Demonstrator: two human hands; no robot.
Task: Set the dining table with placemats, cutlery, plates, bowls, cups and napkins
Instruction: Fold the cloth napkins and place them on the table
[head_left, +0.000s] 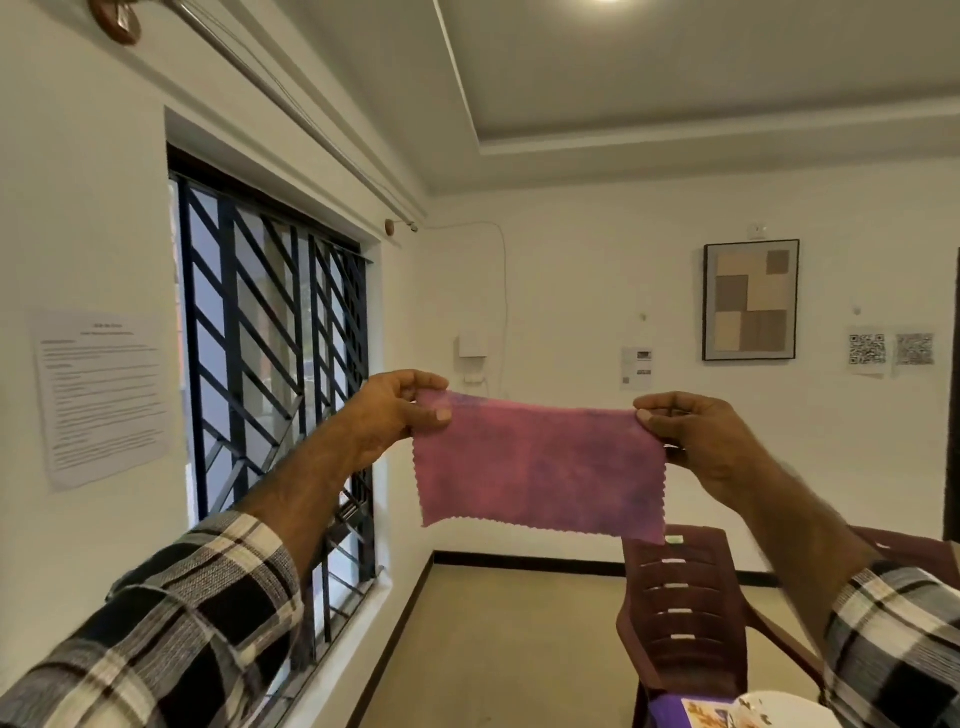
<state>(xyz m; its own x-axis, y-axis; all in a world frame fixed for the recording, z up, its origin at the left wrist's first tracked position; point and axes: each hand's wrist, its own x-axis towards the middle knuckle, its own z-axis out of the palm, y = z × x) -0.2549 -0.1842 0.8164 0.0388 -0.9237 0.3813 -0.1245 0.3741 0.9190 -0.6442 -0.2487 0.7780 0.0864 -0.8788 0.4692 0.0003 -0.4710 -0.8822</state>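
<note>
Taking the pink napkin (540, 467) as the landmark: far to its left a printed notice (101, 395) is stuck to the wall, and nearer on that side stands the barred window (275, 374). At the napkin's upper left corner the left hand (400, 410) has its grip closed, thumb and fingers pinching the cloth. The napkin itself is held up in the air at about eye level, stretched flat between both hands, its zigzag lower edge hanging free. At its upper right corner the right hand (691, 436) pinches the cloth the same way. Above and to the right of the napkin a framed picture (750, 300) hangs on the far wall. Below its right end a maroon plastic chair (680, 613) stands, and lower still a plate (779, 709) rests on a purple placemat (670, 709). So at least one setting looks begun; this napkin is not yet laid, and no cutlery, bowls or cups are in sight, so their state cannot be judged.
</note>
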